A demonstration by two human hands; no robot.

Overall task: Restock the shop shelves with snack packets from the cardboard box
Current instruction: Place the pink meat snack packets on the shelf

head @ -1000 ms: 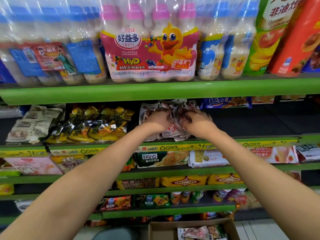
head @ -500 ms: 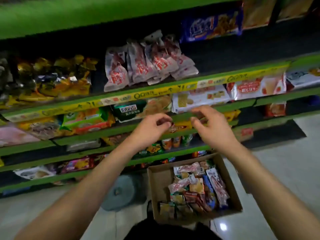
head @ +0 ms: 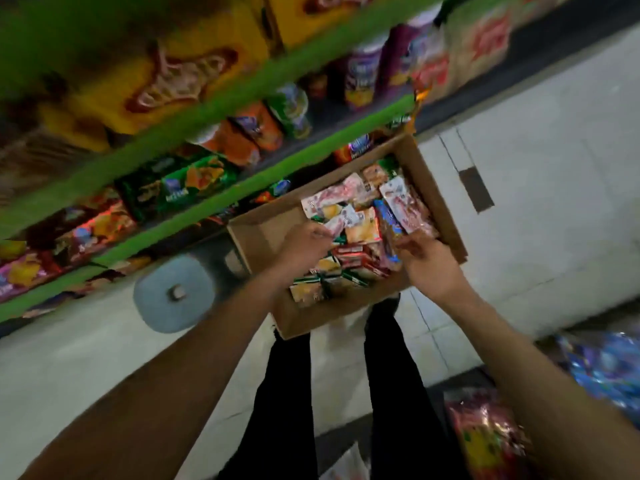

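Head cam is looking almost straight down and it's pretty motion-blurred, so take the fine details loosely. Cardboard box (head: 440,202) sits on the pale tiled floor (head: 554,168), right up against the bottom green shelf (head: 194,216), and its right half is stuffed with snack packets (head: 363,230), a jumble of red, white, green and blue ones. Its left part is bare cardboard.

Both hands are over the box. Left hand (head: 304,245) has its fingers curled down into the pile, touching a pale packet (head: 341,221) near the middle, but whether it's actually got hold of it, can't tell through the blur. Right hand (head: 427,259) is at the near right side of the pile, fingers bent toward a pink-red packet (head: 412,220), and same deal, can't say if it's gripping anything.

Near the box you can see the person's black trouser legs (head: 394,393). Left of the box there's a round grey thing (head: 176,292) lying on the floor. Shelves run diagonally across the far left, holding yellow boxes (head: 166,74), orange and green packs and purple tubes (head: 360,74). Shiny blue and red bags (head: 491,441) sit at the near right edge.
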